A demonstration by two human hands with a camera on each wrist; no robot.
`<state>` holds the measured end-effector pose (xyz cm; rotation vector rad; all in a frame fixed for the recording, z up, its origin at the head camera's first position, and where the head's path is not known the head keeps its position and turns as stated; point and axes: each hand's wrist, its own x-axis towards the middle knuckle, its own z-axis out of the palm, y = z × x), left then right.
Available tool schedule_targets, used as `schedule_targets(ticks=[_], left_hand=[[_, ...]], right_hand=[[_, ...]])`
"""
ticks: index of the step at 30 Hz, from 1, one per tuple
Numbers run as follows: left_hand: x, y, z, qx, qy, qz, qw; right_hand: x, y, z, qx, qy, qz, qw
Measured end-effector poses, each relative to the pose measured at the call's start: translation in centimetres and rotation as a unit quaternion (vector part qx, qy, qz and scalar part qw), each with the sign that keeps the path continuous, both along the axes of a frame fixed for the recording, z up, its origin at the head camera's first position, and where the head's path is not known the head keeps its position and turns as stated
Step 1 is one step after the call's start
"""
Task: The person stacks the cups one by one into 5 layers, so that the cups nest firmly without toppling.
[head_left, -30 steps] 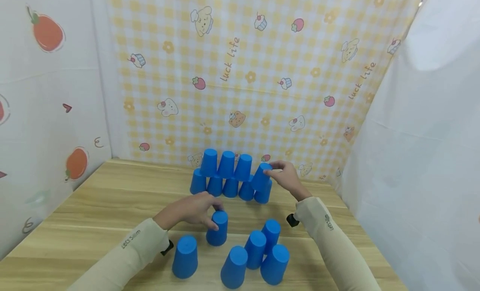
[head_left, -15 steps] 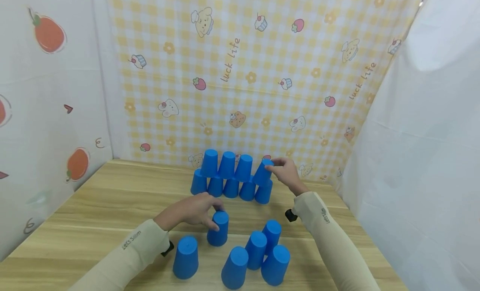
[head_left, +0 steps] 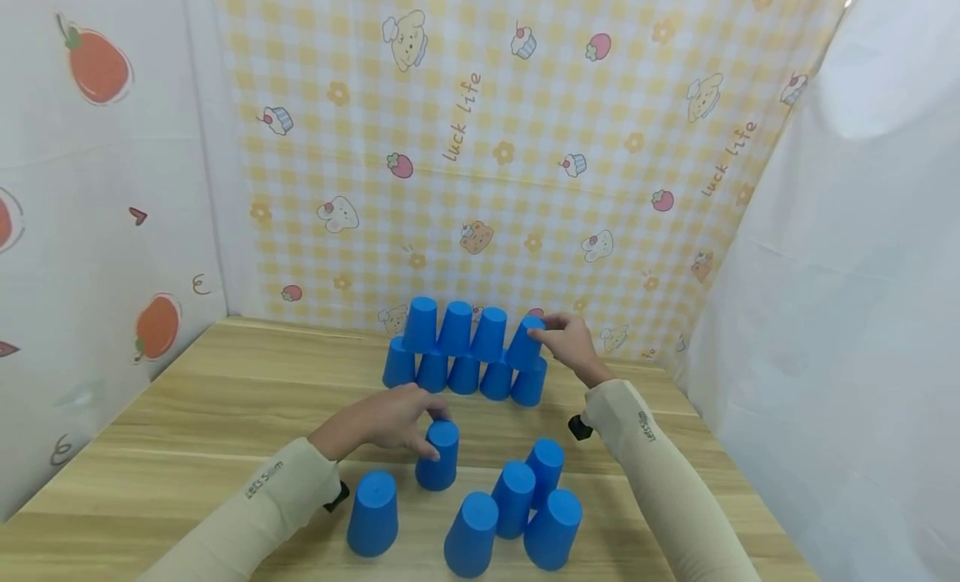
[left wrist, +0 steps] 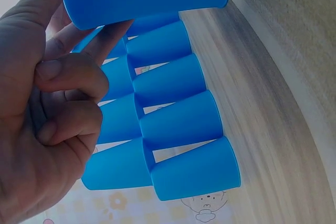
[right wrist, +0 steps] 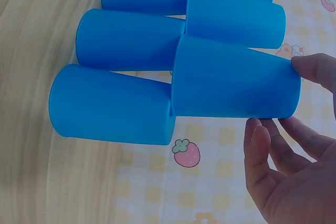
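Touching the lower row (head_left: 463, 377) just beneath the grip, the end cup (head_left: 524, 347) of the upper row (head_left: 455, 328) is pinched near its narrow top by the right hand (head_left: 572, 347). By the left hand (head_left: 393, 417), a front cup (head_left: 438, 467), apart from both rows, is pinched near its top; four more cups (head_left: 513, 500) are grouped right of that grip.

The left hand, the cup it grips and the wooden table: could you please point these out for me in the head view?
Left hand (head_left: 392, 419), head view: back of the hand.
Gripped cup (head_left: 437, 472), head view: lower side wall.
Wooden table (head_left: 262, 390), head view: bare top at left.
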<state>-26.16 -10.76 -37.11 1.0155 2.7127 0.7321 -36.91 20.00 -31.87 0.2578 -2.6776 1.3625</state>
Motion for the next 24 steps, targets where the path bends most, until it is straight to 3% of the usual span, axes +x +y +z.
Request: schedule_targets(ticks=[18,24], left_hand=[[0.16,-0.1,0.54,0.012,-0.036,0.006,0.9992],[0.14,-0.28,0.16,0.025,-0.049,0.006,0.9985]], right_hand=[[-0.36,-0.45,0.36,0.007,-0.008,0.011,0.9999],[0.05,-0.16,0.24,0.003,-0.004,0.021,0.9998]])
